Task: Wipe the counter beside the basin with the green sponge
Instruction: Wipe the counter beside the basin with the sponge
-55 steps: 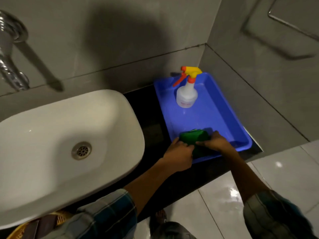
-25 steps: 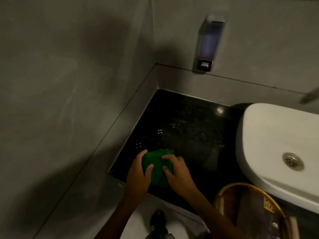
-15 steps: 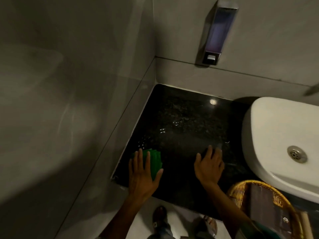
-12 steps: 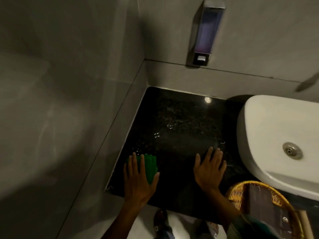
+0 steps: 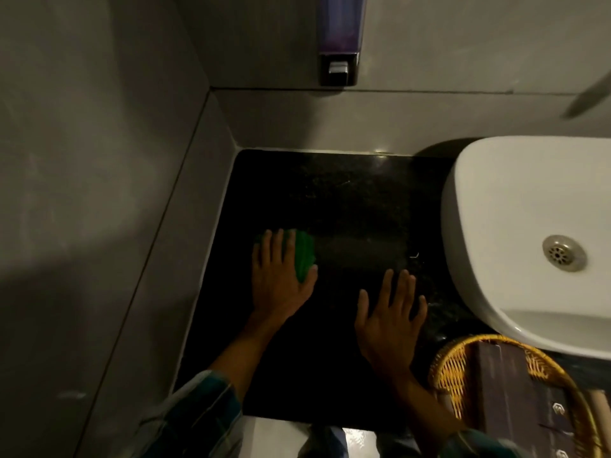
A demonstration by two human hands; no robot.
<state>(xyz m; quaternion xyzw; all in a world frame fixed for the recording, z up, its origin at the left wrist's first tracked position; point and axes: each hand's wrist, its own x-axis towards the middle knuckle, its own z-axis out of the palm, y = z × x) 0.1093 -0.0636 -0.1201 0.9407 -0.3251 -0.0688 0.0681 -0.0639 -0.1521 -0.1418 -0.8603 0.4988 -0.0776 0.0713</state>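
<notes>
1. Sponge [image 5: 305, 256]: the green one lies flat on the black counter [image 5: 357, 206], near the left wall [image 5: 99, 193]. Most of it hides under the left hand [image 5: 281, 279].
2. Left hand: the palm lies flat on the sponge. The fingers [image 5: 279, 249] are straight and close together, and the thumb sticks out to the side. Nothing is pinched.
3. Right hand [image 5: 390, 322]: it rests flat on the counter, well apart from the sponge. Its fingers [image 5: 401, 285] are spread out. It holds nothing.
4. What could go wrong: the hand only presses down and does not grip, so I think the sponge could slip out from under it on a fast push.
5. The counter looks shiny and maybe wet, so the right hand could slide if the person leans on it.
6. A wide wipe to the right could bump the white basin [image 5: 515, 233]. A pull toward the body could knock the basket [image 5: 453, 361] at the front corner.
7. The back corner is dark. I think dirt there could be missed.
8. Count: one sponge, two hands, one counter, one basin with one drain [image 5: 563, 253].
9. Further out: one basket with a dark box [image 5: 502, 388] in it, and one soap holder [image 5: 339, 41] on the back wall.
</notes>
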